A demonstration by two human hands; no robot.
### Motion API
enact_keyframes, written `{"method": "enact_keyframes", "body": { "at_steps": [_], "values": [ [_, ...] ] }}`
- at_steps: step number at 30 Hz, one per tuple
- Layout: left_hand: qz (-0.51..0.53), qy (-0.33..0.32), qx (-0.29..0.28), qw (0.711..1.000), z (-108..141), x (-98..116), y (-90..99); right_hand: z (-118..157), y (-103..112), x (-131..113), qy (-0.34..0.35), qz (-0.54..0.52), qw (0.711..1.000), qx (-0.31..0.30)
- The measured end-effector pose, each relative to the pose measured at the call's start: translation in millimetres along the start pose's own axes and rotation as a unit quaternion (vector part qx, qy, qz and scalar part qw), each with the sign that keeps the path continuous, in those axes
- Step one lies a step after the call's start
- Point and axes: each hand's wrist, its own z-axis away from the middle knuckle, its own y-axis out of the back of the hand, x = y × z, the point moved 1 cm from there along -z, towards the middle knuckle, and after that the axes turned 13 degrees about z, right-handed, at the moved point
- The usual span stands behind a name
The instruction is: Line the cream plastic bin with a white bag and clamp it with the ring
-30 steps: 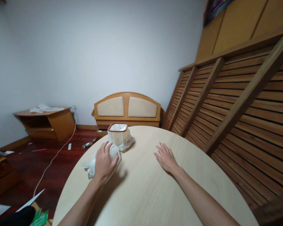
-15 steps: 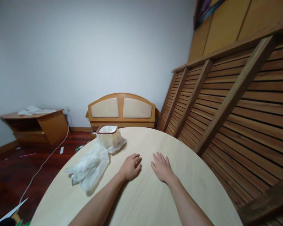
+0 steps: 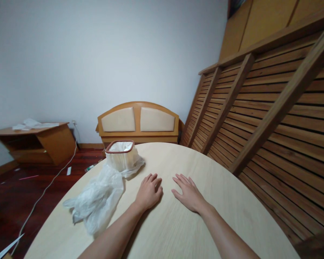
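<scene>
Both my hands rest palm down on a round, pale wooden table (image 3: pixel 175 230). My left hand (image 3: pixel 149 190) is open with its fingers slightly bent and holds nothing. My right hand (image 3: pixel 187 192) lies open to the right of it, fingers stretched out and thumb apart, also holding nothing. Beyond my left hand, near the table's far edge, stands a small bin with a brown rim (image 3: pixel 133 147). A whitish plastic bag (image 3: pixel 99 198) lines it and trails crumpled over the table towards me, to the left of my left forearm.
A slatted wooden bed frame (image 3: pixel 261 122) leans along the right side, close to the table. Behind the table is a padded headboard (image 3: pixel 137 104). At left, a low wooden cabinet (image 3: pixel 56 142) stands on the dark red floor, where a pale cable (image 3: pixel 47 189) runs.
The view has shifted and come slightly closer to the table. My right hand has turned a little to the left, its thumb spread further out. The left hand stays about where it was.
</scene>
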Motion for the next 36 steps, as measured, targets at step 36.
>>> {"method": "enact_keyframes", "body": {
  "at_steps": [36],
  "values": [
    [-0.165, -0.041, 0.313, 0.934, -16, -30, 107.4, -5, -9, 7, 0.003, 0.004, 1.0, 0.017]
  ]
}}
